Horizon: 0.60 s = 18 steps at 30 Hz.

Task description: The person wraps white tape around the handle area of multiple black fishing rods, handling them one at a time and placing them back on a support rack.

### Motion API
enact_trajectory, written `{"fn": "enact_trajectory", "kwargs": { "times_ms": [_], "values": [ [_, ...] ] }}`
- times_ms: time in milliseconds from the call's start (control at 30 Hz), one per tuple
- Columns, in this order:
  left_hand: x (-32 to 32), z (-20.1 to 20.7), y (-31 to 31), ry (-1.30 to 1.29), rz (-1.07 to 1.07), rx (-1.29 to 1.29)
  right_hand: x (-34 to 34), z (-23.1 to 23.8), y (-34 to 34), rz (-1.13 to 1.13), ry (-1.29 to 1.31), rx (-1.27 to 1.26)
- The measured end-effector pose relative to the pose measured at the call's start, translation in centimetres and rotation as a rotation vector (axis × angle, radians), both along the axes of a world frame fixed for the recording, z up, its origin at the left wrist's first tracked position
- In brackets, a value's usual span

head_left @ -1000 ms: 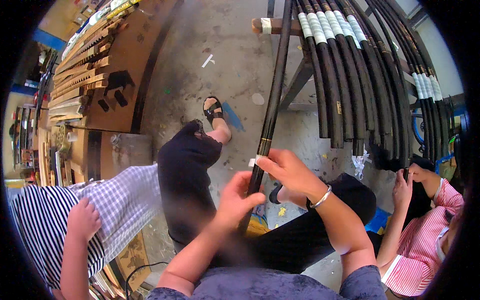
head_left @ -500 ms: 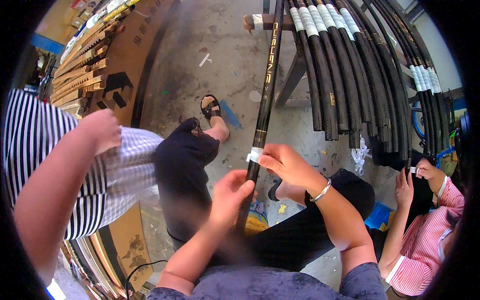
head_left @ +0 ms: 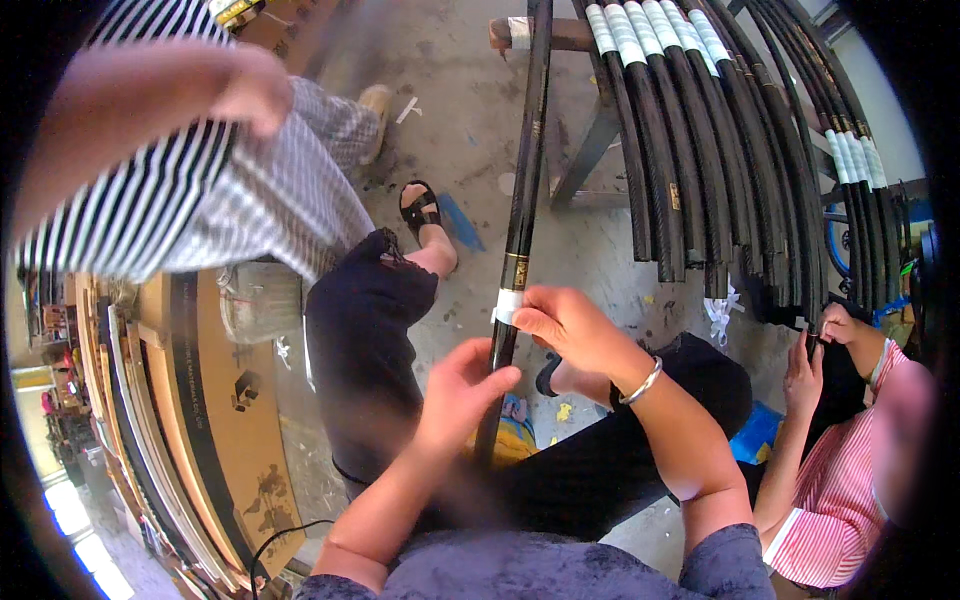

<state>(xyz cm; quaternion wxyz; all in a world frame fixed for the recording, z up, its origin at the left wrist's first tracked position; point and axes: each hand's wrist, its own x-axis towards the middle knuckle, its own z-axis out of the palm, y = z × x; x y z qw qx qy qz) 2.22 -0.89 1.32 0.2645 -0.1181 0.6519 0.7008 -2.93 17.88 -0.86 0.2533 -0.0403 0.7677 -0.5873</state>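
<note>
Black pole (head_left: pixel 521 220) is clasped by curled left hand (head_left: pixel 457 388), right hand (head_left: pixel 572 326) above pinching tape (head_left: pixel 508 306).

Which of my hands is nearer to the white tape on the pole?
Right. Your right hand is at the tape, on its right side; your left hand holds the pole lower down.

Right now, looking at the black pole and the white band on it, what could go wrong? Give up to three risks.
The white band might crease or sit unevenly, since a small end juts out at its left.
The black pole might slip: it slants upward, with the left hand and right hand low on it.
Its upper part might knock the wooden bar that it crosses in view.
</note>
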Motion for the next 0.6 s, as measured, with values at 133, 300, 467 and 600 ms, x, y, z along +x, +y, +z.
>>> {"fn": "enact_trajectory", "kwargs": {
  "times_ms": [133,300,467,600],
  "values": [
    [0.1,0.5,-0.1,-0.170,0.135,0.273,0.2,-0.1,-0.1,-0.017,0.010,-0.094],
    [0.4,0.4,0.5,-0.046,0.034,0.125,-0.3,1.7,-0.6,-0.017,0.000,-0.057],
    [0.5,0.8,0.5,-0.135,0.120,0.229,0.1,-1.0,0.5,0.011,0.078,-0.048],
    [1.0,-0.4,1.0,0.076,0.006,0.070,0.5,-0.7,-0.3,-0.065,0.094,-0.129]
  ]
}}
